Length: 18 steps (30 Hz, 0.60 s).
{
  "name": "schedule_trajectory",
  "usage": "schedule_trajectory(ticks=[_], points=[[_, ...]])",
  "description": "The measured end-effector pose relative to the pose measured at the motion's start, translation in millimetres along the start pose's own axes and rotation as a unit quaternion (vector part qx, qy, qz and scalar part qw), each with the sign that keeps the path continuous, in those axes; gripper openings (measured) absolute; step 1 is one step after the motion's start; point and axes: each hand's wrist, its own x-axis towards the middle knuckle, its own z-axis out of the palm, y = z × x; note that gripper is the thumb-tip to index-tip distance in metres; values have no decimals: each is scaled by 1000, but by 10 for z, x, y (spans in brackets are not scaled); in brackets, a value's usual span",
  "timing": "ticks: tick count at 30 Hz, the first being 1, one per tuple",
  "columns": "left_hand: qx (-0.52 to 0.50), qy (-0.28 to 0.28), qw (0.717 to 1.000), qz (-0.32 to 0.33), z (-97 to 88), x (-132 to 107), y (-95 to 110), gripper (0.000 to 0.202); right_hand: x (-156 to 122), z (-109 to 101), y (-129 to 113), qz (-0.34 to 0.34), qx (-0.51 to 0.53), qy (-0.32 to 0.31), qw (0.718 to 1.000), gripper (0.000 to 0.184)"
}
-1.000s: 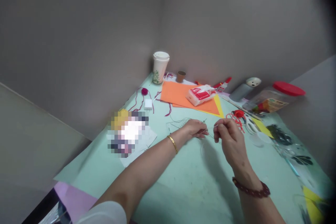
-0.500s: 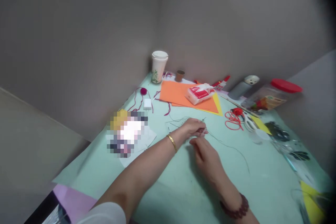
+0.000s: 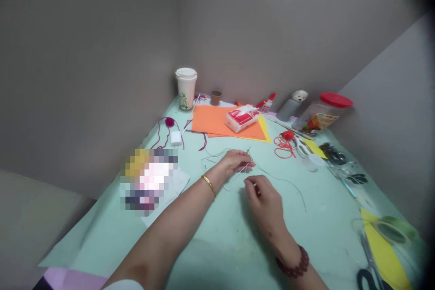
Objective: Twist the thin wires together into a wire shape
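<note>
My left hand (image 3: 238, 162), with a gold bracelet at the wrist, is closed on thin green cord (image 3: 300, 194). Loops of the cord lie on the table to its left, and one long strand trails off to the right. Pale ends hang below the fingers. Just nearer to me, my right hand (image 3: 265, 204) is apart from the left one, with its thumb and fingers drawn together. Whatever may be between those fingertips is hidden or too fine to make out. A dark red bead bracelet is on that wrist.
Behind the hands, a tissue pack (image 3: 242, 118) lies on orange paper (image 3: 207, 120). A lidded cup (image 3: 186, 90) stands at the back corner. To the right are red cord (image 3: 285, 147), a red-lidded jar (image 3: 317, 115), green tape (image 3: 392, 230) and dark-handled scissors (image 3: 369, 258).
My right hand has drawn back from the left hand, opening a gap between them. The left hand keeps its hold on the cord. The whole view has shifted, with table things appearing further left.
</note>
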Motion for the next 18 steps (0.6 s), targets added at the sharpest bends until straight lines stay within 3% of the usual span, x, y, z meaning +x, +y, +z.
schedule_trajectory(ticks=[3,8,13,18], points=[[-7,-15,1000,2,-24,41,-21,10,121,21,199,120,-20,22,992,29],[-32,-28,999,6,-65,110,-60,13,371,94,313,205,14,-16,979,42],[-34,-44,998,8,-92,137,-75,18,472,130,299,216,29,-63,974,41],[-31,-62,998,-5,-111,112,-55,17,401,46,341,188,27,-60,980,37]])
